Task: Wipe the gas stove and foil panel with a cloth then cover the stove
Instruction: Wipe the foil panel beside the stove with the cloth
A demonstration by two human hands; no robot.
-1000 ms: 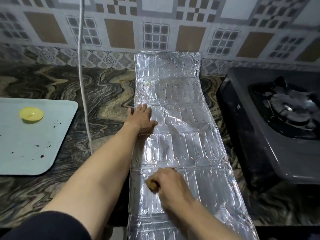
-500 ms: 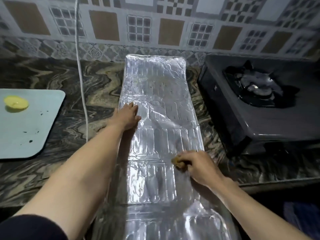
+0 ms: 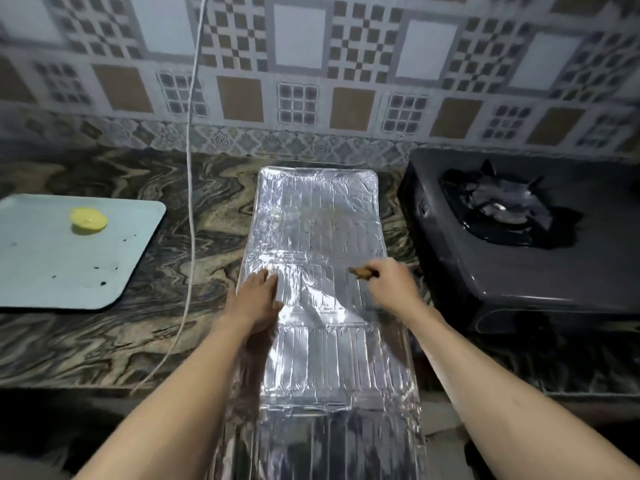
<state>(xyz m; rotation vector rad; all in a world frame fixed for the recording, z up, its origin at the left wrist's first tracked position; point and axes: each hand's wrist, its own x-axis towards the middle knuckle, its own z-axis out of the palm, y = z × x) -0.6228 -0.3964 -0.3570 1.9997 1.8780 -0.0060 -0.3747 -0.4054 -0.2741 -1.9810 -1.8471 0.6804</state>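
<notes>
Mid-wipe, I judge: the left hand [image 3: 258, 299] presses flat on the long silver ribbed foil panel [image 3: 322, 237] while the right hand [image 3: 389, 284] grips a small brown cloth [image 3: 360, 272], whose next stroke should cover the far end.

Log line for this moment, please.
wiping | left hand presses silver foil panel | right hand holds brown cloth on panel

Off to my left I see a pale blue tray [image 3: 52, 271] on the marbled countertop [image 3: 104, 341], a yellow piece [image 3: 88, 220] sitting on it. A white cord [image 3: 189, 209] hangs down the patterned tile wall [image 3: 311, 64].
</notes>
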